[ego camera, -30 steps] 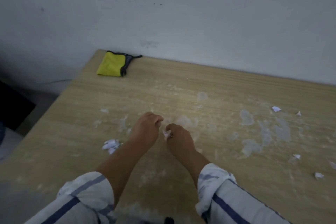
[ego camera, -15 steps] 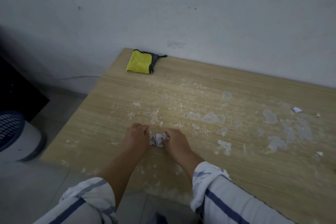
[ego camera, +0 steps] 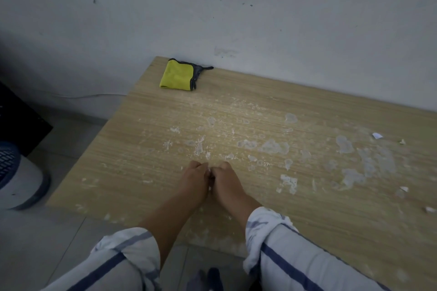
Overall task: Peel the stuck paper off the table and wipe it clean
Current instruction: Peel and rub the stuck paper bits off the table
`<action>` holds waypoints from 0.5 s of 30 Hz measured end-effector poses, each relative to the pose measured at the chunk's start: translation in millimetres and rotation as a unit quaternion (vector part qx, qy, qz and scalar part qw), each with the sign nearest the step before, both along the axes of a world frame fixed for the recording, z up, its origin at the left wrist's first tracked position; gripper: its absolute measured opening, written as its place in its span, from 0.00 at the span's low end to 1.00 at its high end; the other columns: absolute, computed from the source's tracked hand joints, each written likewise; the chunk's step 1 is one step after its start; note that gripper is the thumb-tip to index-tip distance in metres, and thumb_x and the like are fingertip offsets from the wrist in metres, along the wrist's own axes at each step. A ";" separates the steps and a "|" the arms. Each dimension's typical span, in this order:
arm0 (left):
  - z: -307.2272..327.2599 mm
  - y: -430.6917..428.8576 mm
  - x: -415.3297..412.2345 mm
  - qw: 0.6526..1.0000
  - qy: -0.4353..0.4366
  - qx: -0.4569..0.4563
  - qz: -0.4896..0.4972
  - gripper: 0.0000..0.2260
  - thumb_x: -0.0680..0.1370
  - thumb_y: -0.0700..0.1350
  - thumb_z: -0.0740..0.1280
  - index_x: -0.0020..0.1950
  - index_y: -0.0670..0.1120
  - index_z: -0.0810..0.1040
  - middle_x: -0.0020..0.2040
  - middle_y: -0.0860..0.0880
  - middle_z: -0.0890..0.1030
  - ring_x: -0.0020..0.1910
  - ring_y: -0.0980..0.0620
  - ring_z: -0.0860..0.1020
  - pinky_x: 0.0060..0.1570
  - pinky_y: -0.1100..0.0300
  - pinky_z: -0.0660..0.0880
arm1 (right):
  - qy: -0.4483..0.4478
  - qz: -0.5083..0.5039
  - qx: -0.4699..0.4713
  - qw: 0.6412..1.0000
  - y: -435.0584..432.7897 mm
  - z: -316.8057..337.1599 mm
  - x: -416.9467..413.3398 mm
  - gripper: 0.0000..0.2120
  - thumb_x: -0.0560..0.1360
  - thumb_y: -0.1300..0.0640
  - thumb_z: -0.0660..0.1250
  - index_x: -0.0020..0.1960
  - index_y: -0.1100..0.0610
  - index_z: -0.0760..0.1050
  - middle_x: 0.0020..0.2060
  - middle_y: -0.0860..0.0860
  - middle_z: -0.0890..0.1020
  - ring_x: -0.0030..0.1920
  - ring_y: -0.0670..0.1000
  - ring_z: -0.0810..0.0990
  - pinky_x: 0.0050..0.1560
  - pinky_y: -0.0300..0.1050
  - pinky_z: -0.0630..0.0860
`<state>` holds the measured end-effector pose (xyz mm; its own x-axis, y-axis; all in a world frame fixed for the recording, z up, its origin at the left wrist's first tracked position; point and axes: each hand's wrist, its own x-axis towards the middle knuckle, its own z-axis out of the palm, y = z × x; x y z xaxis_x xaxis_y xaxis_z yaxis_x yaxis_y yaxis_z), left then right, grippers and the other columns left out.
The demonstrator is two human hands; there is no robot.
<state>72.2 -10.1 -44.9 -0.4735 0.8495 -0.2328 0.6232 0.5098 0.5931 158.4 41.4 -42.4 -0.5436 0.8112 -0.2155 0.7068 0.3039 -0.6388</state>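
Wood-grain laminate, smeared with pale glue marks and stuck paper residue [ego camera: 274, 146], covered the table [ego camera: 151, 125] where a person worked with both hands pressed together near the front edge. The left hand [ego camera: 195, 178] and right hand [ego camera: 225, 179] were curled knuckle to knuckle, fingers closed; a sliver of white showed between them, but whether either actually gripped paper could not be told. Striped sleeves [ego camera: 272, 227] were rolled to the forearms. Loose paper scraps [ego camera: 377, 135] lay scattered well to the right of the hands. A folded yellow cloth [ego camera: 176, 75] sat at the table's far left corner, close to the grey wall [ego camera: 236, 7], well apart from the hands.
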 end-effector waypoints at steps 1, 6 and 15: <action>2.6 -0.2 0.2 1.000 -0.015 0.008 0.005 0.15 0.81 0.42 0.55 0.64 0.38 0.73 0.62 0.41 0.72 0.59 0.44 0.72 0.56 0.59 0.66 | -0.002 0.014 -0.003 1.000 2.6 -0.2 1.4 0.06 0.75 0.59 0.58 0.45 0.58 0.73 0.40 0.55 0.73 0.38 0.54 0.73 0.39 0.48 0.68; 1.6 2.9 0.0 1.000 -0.005 0.005 -0.023 0.19 0.81 0.41 0.56 0.72 0.41 0.65 0.67 0.40 0.69 0.65 0.44 0.69 0.63 0.55 0.66 | -0.012 0.063 0.008 0.998 18.0 -4.7 9.4 0.10 0.76 0.61 0.60 0.51 0.60 0.79 0.46 0.55 0.70 0.45 0.54 0.70 0.44 0.41 0.63; 4.6 -5.0 0.3 0.999 0.032 0.010 -0.023 0.24 0.79 0.42 0.56 0.76 0.45 0.56 0.74 0.45 0.63 0.72 0.45 0.58 0.69 0.52 0.59 | 0.003 0.107 0.017 0.994 17.1 -2.4 25.8 0.28 0.74 0.57 0.65 0.72 0.56 0.63 0.69 0.54 0.65 0.69 0.55 0.63 0.68 0.47 0.61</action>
